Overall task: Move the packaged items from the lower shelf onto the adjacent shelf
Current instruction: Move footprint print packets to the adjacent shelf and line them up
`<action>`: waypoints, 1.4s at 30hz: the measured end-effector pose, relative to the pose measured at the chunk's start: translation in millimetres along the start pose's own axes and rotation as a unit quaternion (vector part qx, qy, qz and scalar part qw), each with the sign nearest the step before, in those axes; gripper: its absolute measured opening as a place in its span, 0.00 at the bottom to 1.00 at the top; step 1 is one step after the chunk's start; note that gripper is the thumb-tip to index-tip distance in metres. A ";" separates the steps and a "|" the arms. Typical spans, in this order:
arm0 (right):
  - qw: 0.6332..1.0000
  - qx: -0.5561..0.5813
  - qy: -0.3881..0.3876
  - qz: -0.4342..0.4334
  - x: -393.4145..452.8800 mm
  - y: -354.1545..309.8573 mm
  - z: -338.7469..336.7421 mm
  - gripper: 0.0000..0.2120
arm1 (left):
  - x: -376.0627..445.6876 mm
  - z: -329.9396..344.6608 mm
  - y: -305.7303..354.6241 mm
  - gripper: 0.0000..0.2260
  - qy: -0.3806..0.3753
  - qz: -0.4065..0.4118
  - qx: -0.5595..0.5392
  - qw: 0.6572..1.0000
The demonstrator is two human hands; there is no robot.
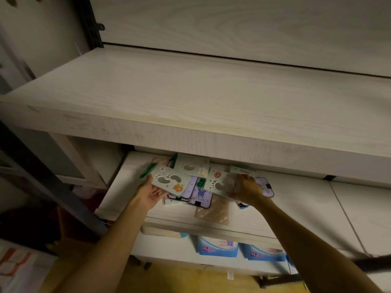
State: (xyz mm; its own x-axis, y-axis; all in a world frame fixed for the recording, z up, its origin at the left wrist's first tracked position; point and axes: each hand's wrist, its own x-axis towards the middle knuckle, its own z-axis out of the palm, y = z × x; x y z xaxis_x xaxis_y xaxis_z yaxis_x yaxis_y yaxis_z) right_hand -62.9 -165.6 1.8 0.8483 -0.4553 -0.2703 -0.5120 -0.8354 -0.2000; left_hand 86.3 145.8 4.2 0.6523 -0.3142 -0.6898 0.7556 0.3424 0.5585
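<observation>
A pile of flat packaged items lies on the lower shelf (296,199) under the wide upper shelf (190,98). My left hand (151,192) grips a pale card pack with footprint cut-outs (169,180) from below, its thumb on the left edge. My right hand (246,188) holds a second footprint pack (219,182) at its right end, fingers curled over it. Beneath them lie purple packs (200,194), a beige quilted pack (213,212) and another footprint pack (190,166) further back.
Blue XL-labelled packs (218,246) stand on a shelf below. A dark metal upright (42,176) slants at the left. The lower shelf continues to the right in pale panels (359,208). The yellowish floor (179,280) shows at the bottom.
</observation>
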 end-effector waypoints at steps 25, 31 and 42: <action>0.718 0.676 -0.062 0.153 -91.9 47.1 -6.5 0.14 | -49.0 54.7 -37.9 0.18 -0.191 -0.049 0.189 0.962; 0.660 0.727 -0.018 0.190 -167.2 71.6 -3.0 0.12 | -69.9 73.4 -88.7 0.19 -0.207 -0.050 0.241 0.947; 0.664 0.731 0.039 0.153 -303.4 176.2 -2.5 0.14 | -161.8 130.6 -231.1 0.18 -0.246 -0.014 0.321 0.915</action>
State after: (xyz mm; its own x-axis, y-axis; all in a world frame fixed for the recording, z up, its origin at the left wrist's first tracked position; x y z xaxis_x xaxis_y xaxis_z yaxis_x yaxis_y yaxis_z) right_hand -410.2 -175.4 50.9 0.6495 -0.5969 -0.4710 -0.1973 0.4660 -0.8625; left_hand -185.9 1.9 47.0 0.4616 -0.7289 -0.5057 0.5499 -0.2122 0.8078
